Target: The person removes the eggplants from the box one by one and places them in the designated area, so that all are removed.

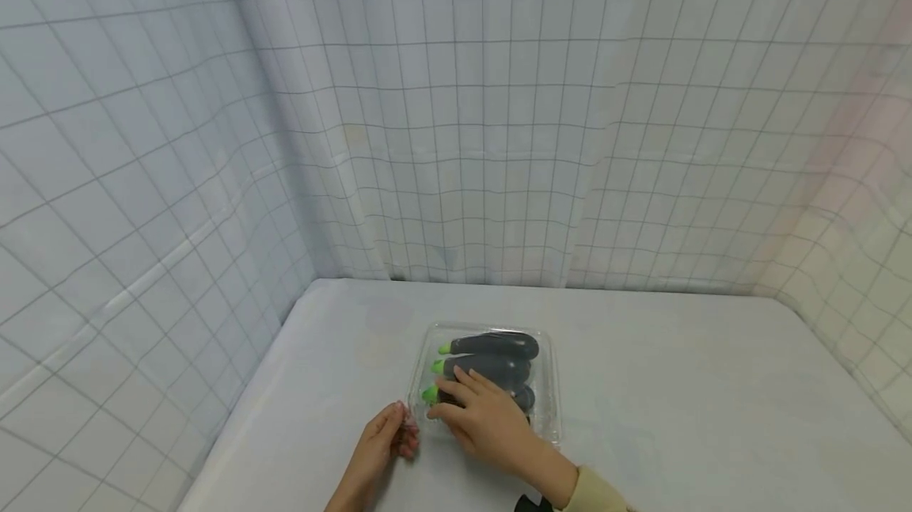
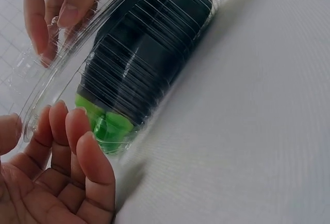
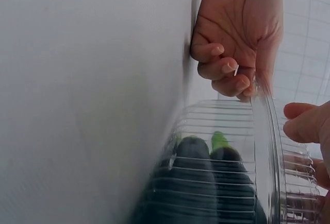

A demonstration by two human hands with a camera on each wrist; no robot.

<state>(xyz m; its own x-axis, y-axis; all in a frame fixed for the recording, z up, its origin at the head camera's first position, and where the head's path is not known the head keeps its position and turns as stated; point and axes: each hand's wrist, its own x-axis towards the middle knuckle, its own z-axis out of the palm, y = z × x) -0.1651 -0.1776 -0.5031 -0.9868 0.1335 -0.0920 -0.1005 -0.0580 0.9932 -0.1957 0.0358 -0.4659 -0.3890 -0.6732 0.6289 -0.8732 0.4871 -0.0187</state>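
A clear plastic clamshell box [image 1: 547,397] lies on the white table, with several dark eggplants [image 1: 495,344] side by side inside it. Their green stem ends [image 2: 111,126] point to the left in the head view. At the box's near left corner my left hand [image 1: 383,431] pinches the rim [image 3: 264,110] between thumb and fingers. My right hand [image 1: 492,423] rests over the lid with fingers spread and loosely bent, covering part of the nearest eggplants. In the right wrist view, the right hand's fingers [image 3: 304,123] lie against the ridged lid.
The white-covered table [image 1: 677,385] stretches to both sides of the box. White curtains with a dark grid [image 1: 484,124] hang behind the table and along both sides. A small black object [image 1: 530,504] shows below the right forearm, beside its pale yellow sleeve [image 1: 594,492].
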